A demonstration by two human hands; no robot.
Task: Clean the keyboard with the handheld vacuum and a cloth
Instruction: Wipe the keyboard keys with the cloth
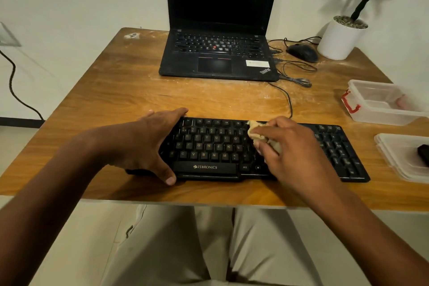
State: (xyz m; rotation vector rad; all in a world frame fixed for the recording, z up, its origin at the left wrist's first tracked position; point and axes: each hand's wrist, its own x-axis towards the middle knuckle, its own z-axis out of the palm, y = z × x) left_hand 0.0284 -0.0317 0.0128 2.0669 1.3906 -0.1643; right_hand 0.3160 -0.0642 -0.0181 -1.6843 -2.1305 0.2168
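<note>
**Cloth pressed to a Zebronics keyboard**

The right hand has its grip clenched around a bunched tan cloth, pressing it onto the keys just right of the letter block. The left hand clasps the left end of the black keyboard, fingers over the far edge and thumb on the near edge. The space bar reads "ZEBRONICS"; an "Alt" key sits beside it. The keyboard lies along the near edge of the wooden table. Behind it stands an open laptop marked "ThinkPad", its screen dark. A mouse and white plant pot sit at its right. Two clear plastic containers rest at the table's right edge.
</note>
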